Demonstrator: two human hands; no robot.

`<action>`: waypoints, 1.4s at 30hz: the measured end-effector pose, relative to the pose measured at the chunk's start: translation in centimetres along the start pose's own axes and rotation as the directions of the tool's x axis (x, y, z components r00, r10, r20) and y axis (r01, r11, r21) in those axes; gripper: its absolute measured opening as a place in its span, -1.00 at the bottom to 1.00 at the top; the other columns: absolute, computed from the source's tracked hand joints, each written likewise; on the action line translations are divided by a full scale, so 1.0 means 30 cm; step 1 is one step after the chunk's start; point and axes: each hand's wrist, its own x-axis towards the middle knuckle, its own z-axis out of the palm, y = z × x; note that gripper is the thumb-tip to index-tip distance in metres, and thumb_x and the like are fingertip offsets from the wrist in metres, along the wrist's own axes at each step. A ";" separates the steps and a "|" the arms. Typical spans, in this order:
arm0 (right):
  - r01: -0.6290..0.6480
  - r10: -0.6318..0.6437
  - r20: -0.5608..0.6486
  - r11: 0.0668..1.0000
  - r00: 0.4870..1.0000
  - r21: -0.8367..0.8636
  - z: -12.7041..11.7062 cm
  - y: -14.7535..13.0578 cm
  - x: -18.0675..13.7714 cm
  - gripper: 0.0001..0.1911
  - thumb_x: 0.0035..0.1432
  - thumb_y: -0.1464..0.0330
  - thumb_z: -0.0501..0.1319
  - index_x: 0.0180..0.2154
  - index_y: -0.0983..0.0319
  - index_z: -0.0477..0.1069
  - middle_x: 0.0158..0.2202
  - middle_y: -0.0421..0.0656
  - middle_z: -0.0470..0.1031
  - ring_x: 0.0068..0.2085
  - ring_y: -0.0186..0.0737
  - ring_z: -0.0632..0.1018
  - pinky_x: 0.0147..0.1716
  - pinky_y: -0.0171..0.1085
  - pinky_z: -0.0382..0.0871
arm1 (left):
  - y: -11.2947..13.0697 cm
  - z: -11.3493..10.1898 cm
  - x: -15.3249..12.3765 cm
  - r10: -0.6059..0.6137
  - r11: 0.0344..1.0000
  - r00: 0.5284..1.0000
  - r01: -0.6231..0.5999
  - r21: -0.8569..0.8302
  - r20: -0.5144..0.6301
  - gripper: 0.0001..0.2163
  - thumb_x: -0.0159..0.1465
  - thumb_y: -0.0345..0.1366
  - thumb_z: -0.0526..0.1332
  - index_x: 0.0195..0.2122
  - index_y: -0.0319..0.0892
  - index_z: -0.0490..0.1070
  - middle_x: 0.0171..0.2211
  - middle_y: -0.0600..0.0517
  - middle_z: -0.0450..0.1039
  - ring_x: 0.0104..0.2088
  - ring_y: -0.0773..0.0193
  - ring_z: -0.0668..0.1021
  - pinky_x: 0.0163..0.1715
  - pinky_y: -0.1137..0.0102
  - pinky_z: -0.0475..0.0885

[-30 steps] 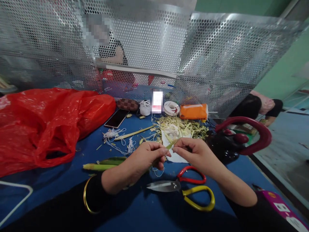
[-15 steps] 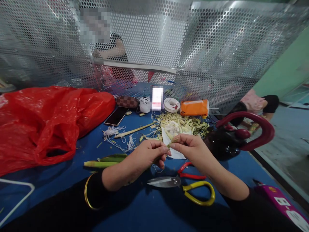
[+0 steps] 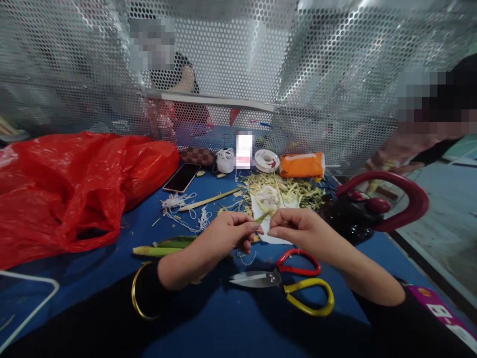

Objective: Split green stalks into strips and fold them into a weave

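Two hands worked just behind the steel scissors with one red and one yellow loop handle (image 3: 283,281), which lay flat on the blue counter (image 3: 208,323), likely kept within easy reach. Far left of the scissors slumped a crumpled red plastic bag (image 3: 74,184). Nearer on their left lay long green stalks (image 3: 164,247). The left hand (image 3: 223,236) was closed, its thumb and fingertips pinching a thin green leaf strip (image 3: 263,217). The right hand (image 3: 298,228), also closed, pinched the strip's other end, apparently to keep it taut. Behind the scissors sat a pile of pale shavings (image 3: 286,191), and to their right a dark kettle with a red handle (image 3: 357,219).
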 end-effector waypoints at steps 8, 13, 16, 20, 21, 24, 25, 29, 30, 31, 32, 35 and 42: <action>0.283 -0.330 -0.078 0.891 0.941 -0.355 -0.019 -0.040 -0.033 -0.84 0.19 0.36 0.18 -0.43 0.17 0.46 -0.48 -0.19 0.39 -0.44 -0.29 0.39 -0.45 -0.31 0.21 | 0.021 0.002 -0.019 0.017 0.955 0.998 -0.035 0.293 0.063 -0.83 0.17 -0.27 0.18 -0.41 -0.24 0.51 -0.63 0.12 0.30 -0.62 0.41 0.34 -0.57 0.49 0.26; 0.206 -0.222 -0.053 0.954 0.974 -0.218 -0.008 -0.021 -0.015 -0.82 0.14 0.33 0.22 -0.50 0.19 0.43 -0.53 -0.21 0.39 -0.47 -0.29 0.38 -0.48 -0.31 0.21 | 0.031 0.008 -0.044 0.075 0.851 0.968 -0.187 0.490 0.239 -0.78 0.21 -0.30 0.10 -0.48 -0.21 0.49 -0.62 0.11 0.31 -0.57 0.38 0.35 -0.55 0.49 0.20; 0.052 -0.052 -0.034 0.999 0.998 0.007 -0.005 0.012 0.010 -0.79 0.06 0.25 0.27 -0.54 0.22 0.42 -0.59 -0.24 0.35 -0.52 -0.32 0.31 -0.51 -0.32 0.17 | 0.041 0.009 -0.051 0.061 0.866 0.949 -0.204 0.457 0.309 -0.79 0.22 -0.31 0.08 -0.38 -0.20 0.52 -0.56 0.09 0.34 -0.53 0.36 0.37 -0.51 0.48 0.24; -0.037 0.050 -0.073 0.983 0.996 0.178 0.011 0.038 0.035 -0.76 0.02 0.23 0.26 -0.57 0.23 0.38 -0.63 -0.28 0.27 -0.54 -0.36 0.24 -0.53 -0.33 0.11 | 0.058 -0.001 -0.047 0.107 0.915 0.955 -0.203 0.348 0.275 -0.78 0.24 -0.32 0.07 -0.28 -0.20 0.52 -0.50 0.08 0.34 -0.49 0.36 0.38 -0.45 0.48 0.29; -0.032 0.052 -0.104 0.983 0.993 0.183 0.016 0.040 0.038 -0.76 0.02 0.23 0.26 -0.57 0.23 0.37 -0.63 -0.29 0.25 -0.55 -0.37 0.22 -0.54 -0.33 0.09 | 0.061 -0.005 -0.045 0.125 0.922 0.960 -0.206 0.329 0.251 -0.78 0.25 -0.32 0.07 -0.28 -0.20 0.51 -0.49 0.08 0.34 -0.49 0.37 0.39 -0.44 0.48 0.29; 0.010 0.015 -0.182 0.990 0.983 0.138 0.031 0.037 0.034 -0.75 0.07 0.24 0.22 -0.56 0.21 0.33 -0.65 -0.32 0.16 -0.57 -0.38 0.15 -0.57 -0.34 0.03 | 0.063 -0.017 -0.036 0.196 0.912 0.971 -0.232 0.340 0.137 -0.79 0.26 -0.30 0.08 -0.27 -0.22 0.50 -0.50 0.08 0.34 -0.49 0.37 0.39 -0.45 0.47 0.28; 0.033 -0.012 -0.195 0.994 0.981 0.102 0.036 0.035 0.029 -0.75 0.10 0.24 0.20 -0.55 0.21 0.32 -0.64 -0.32 0.15 -0.57 -0.37 0.15 -0.58 -0.34 0.04 | 0.062 -0.019 -0.033 0.225 0.901 0.970 -0.241 0.362 0.086 -0.79 0.26 -0.29 0.08 -0.28 -0.22 0.49 -0.51 0.08 0.34 -0.49 0.37 0.39 -0.45 0.47 0.28; 0.185 -0.232 -0.208 0.958 0.950 -0.221 0.067 0.030 0.001 -0.78 0.24 0.31 0.11 -0.46 0.20 0.30 -0.57 -0.26 0.26 -0.52 -0.34 0.27 -0.52 -0.33 0.12 | 0.046 -0.024 -0.022 0.299 0.873 0.952 -0.242 0.424 -0.071 -0.80 0.26 -0.26 0.09 -0.33 -0.23 0.46 -0.54 0.09 0.35 -0.50 0.36 0.42 -0.47 0.47 0.28; 0.237 -0.311 -0.188 0.912 0.932 -0.336 0.076 0.030 -0.007 -0.80 0.26 0.34 0.08 -0.43 0.20 0.31 -0.54 -0.24 0.30 -0.51 -0.34 0.30 -0.50 -0.33 0.14 | 0.040 -0.024 -0.019 0.309 0.876 0.946 -0.245 0.415 -0.095 -0.82 0.25 -0.27 0.09 -0.31 -0.23 0.44 -0.53 0.10 0.35 -0.51 0.36 0.43 -0.46 0.46 0.30; 0.287 -0.392 -0.161 0.847 0.906 -0.448 0.085 0.029 -0.015 -0.81 0.28 0.37 0.06 -0.40 0.21 0.32 -0.52 -0.22 0.33 -0.50 -0.33 0.33 -0.49 -0.33 0.14 | 0.033 -0.024 -0.015 0.321 0.880 0.940 -0.251 0.404 -0.114 -0.84 0.24 -0.28 0.10 -0.29 -0.22 0.42 -0.52 0.11 0.37 -0.51 0.36 0.44 -0.46 0.46 0.31; 0.331 -0.469 -0.126 0.767 0.874 -0.550 0.094 0.028 -0.022 -0.81 0.28 0.41 0.04 -0.39 0.21 0.33 -0.51 -0.21 0.34 -0.50 -0.33 0.34 -0.49 -0.33 0.14 | 0.026 -0.024 -0.012 0.333 0.883 0.934 -0.260 0.391 -0.131 -0.86 0.23 -0.29 0.11 -0.26 -0.20 0.40 -0.51 0.12 0.38 -0.51 0.36 0.46 -0.46 0.46 0.33; 0.403 -0.630 -0.026 0.526 0.776 -0.749 0.110 0.021 -0.037 -0.77 0.26 0.50 0.01 -0.40 0.24 0.36 -0.58 -0.22 0.30 -0.55 -0.32 0.30 -0.54 -0.30 0.07 | 0.010 -0.023 -0.008 0.353 0.860 0.925 -0.260 0.439 -0.144 -0.90 0.23 -0.30 0.10 -0.29 -0.17 0.36 -0.51 0.13 0.40 -0.53 0.35 0.47 -0.48 0.46 0.33; 0.460 -0.651 0.085 0.431 0.754 -0.776 0.109 0.011 -0.046 -0.74 0.26 0.50 -0.02 -0.38 0.26 0.39 -0.57 -0.20 0.34 -0.54 -0.29 0.30 -0.55 -0.27 0.06 | 0.014 -0.002 -0.031 0.373 0.558 0.927 -0.198 0.806 -0.030 -0.85 0.18 -0.37 0.12 -0.40 -0.15 0.49 -0.44 0.05 0.53 -0.38 0.26 0.52 -0.38 0.40 0.28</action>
